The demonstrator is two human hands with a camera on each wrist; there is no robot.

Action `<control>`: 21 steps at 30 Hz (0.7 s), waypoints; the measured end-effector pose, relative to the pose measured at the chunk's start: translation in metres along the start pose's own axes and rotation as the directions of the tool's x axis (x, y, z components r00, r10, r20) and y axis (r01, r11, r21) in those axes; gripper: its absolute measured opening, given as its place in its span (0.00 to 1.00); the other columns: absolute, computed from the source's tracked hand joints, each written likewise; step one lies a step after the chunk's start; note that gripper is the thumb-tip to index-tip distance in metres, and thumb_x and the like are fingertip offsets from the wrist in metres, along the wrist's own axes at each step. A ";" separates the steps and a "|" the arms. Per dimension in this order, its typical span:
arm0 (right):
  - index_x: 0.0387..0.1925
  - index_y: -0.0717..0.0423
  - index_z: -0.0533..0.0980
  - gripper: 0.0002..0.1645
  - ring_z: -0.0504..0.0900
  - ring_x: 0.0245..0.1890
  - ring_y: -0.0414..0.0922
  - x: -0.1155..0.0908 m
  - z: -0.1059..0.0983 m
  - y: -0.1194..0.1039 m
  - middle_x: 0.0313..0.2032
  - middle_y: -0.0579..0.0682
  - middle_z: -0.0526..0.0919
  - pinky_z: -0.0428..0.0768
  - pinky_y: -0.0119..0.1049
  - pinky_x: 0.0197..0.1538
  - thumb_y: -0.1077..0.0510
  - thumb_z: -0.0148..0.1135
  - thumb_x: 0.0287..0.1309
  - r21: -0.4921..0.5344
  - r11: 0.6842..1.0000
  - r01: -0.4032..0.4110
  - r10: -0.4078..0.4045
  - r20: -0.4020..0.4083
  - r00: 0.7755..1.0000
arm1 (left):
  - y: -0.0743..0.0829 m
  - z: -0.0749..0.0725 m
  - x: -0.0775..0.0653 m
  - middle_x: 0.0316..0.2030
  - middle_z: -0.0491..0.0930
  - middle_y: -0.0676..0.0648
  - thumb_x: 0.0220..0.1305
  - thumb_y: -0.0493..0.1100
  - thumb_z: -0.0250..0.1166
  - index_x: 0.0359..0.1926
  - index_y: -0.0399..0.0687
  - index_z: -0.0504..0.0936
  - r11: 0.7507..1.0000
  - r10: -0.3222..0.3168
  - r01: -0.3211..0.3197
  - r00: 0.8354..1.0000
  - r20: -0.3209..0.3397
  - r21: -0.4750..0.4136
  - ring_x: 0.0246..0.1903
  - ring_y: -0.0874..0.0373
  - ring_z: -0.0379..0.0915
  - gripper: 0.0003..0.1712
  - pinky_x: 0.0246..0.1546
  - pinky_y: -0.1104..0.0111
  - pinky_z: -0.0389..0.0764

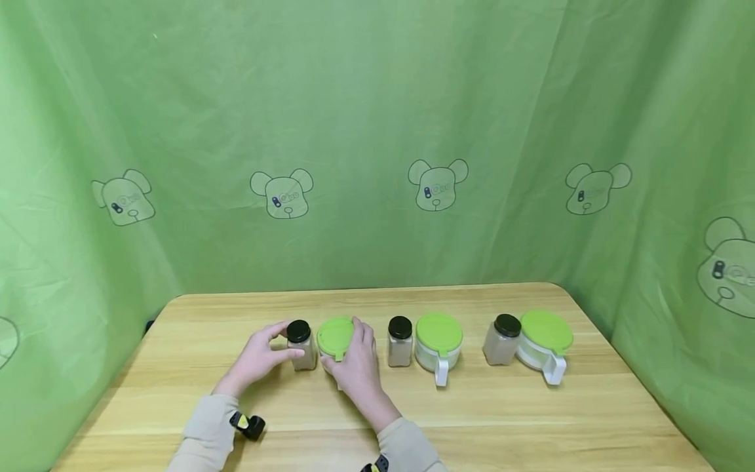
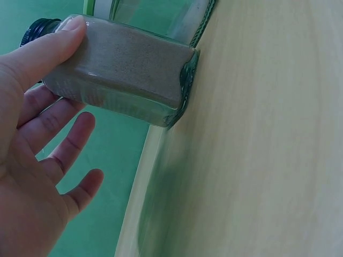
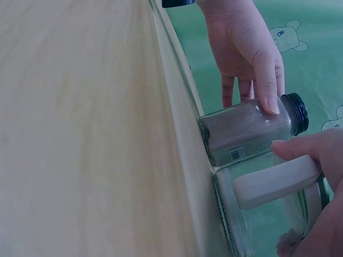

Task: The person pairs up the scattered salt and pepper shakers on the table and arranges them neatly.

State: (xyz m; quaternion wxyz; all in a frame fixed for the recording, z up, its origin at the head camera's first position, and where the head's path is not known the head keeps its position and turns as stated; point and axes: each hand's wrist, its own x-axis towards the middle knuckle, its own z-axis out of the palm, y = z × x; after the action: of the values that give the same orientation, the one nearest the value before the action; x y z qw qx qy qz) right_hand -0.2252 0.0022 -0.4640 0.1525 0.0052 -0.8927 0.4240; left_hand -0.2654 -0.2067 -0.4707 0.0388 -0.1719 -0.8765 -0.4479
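Note:
My left hand (image 1: 258, 357) holds a square glass spice jar (image 1: 304, 354) near its top, thumb on one side and fingers behind. The jar has a black screw lid and greyish-brown powder inside; in the left wrist view the ring and little fingers stand away from the glass. Just to the right, my right hand (image 1: 360, 370) grips a clear glass seasoning pot (image 1: 334, 335) with a green lid and a white handle (image 3: 276, 182). Its thumb lies by the handle while the fingers reach round the far side, partly hidden. Jar and pot stand upright, side by side, on the table.
Further right stand a second black-lidded jar (image 1: 400, 342) beside a green-lidded pot (image 1: 439, 341), then a third jar (image 1: 502, 339) beside another such pot (image 1: 546, 339). They line the back of the wooden table (image 1: 472, 426). A green curtain (image 1: 354, 98) hangs behind.

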 end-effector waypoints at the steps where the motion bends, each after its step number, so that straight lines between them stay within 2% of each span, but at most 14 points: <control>1: 0.68 0.66 0.58 0.60 0.71 0.59 0.61 0.000 0.000 0.000 0.60 0.65 0.67 0.73 0.57 0.62 0.54 0.81 0.36 0.002 1.000 -0.001 0.001 0.002 1.000 | 0.000 0.000 0.000 0.47 0.82 0.46 0.51 0.51 0.75 0.63 0.44 0.74 1.000 0.001 -0.001 1.000 0.000 0.003 0.54 0.48 0.75 0.38 0.61 0.41 0.68; 11: 0.68 0.65 0.57 0.60 0.71 0.58 0.61 0.001 0.000 0.000 0.59 0.64 0.67 0.74 0.58 0.60 0.54 0.81 0.36 -0.008 1.000 0.000 0.001 0.013 1.000 | -0.003 0.000 0.001 0.45 0.83 0.47 0.51 0.50 0.75 0.62 0.42 0.75 0.999 -0.004 0.004 1.000 0.004 -0.032 0.52 0.49 0.76 0.38 0.63 0.42 0.66; 21: 0.69 0.64 0.55 0.62 0.70 0.59 0.61 0.001 0.001 0.003 0.61 0.64 0.64 0.73 0.58 0.62 0.53 0.81 0.36 -0.005 1.000 -0.011 0.011 0.040 0.999 | -0.002 0.001 0.002 0.44 0.83 0.49 0.51 0.47 0.75 0.57 0.45 0.77 0.998 0.021 -0.020 1.000 0.015 -0.055 0.48 0.55 0.76 0.32 0.62 0.43 0.67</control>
State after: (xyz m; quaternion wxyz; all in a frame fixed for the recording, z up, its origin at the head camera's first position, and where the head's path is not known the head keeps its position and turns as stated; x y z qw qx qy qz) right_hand -0.2267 0.0036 -0.4664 0.1321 0.0083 -0.8966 0.4225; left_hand -0.2676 -0.2068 -0.4724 0.0321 -0.1854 -0.8624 -0.4700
